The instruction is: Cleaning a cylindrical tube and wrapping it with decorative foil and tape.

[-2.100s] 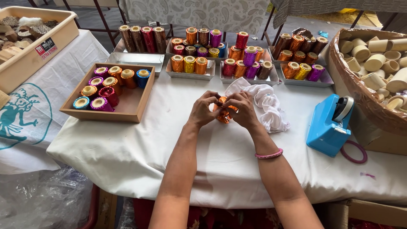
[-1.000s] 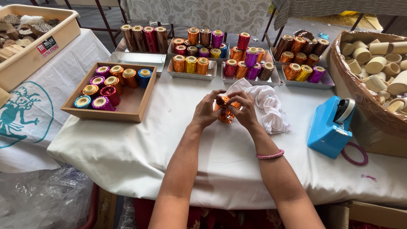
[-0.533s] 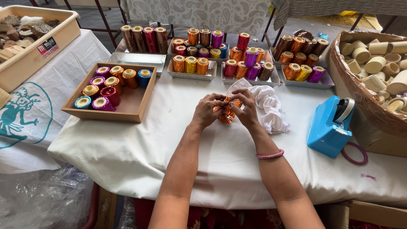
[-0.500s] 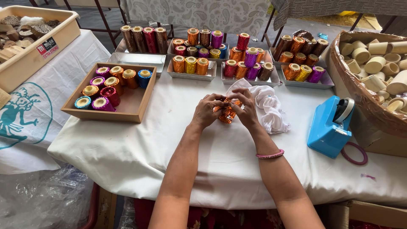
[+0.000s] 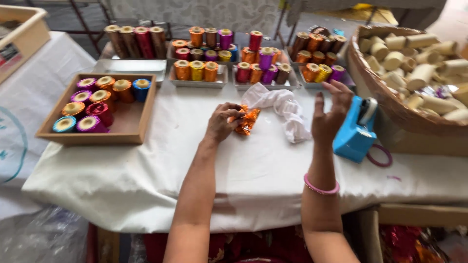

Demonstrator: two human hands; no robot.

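The left hand (image 5: 222,125) is resting on the white tablecloth (image 5: 243,165) with its fingers curled, pinching the near end of an orange foil-wrapped spool (image 5: 246,120); the spool is lying just beyond those fingertips at about one o'clock from that hand, its long axis tilting from seven toward one o'clock. The right hand (image 5: 329,112) is hanging in the air with fingers spread and holding nothing, so the spool is sitting at about nine o'clock from it, well apart, and the left hand is plainly the nearer one. A crumpled white cloth (image 5: 285,108) is lying between the spool and the right hand, touching or nearly touching the spool's far end. At three o'clock from the right hand a blue tape dispenser (image 5: 357,131) is standing with a purple ring (image 5: 379,156) beside its base, and past it a woven basket (image 5: 385,104) is holding plain cream tubes. At twelve o'clock, metal trays (image 5: 197,83) are carrying upright spools in orange, gold, purple and red. At nine o'clock from the left hand a wooden box (image 5: 141,122) is holding more spools with round coloured tops. A printed teal emblem (image 5: 12,151) is showing on the cloth at the far left edge, and a label on the cream crate (image 5: 29,36) is too blurred to make out.
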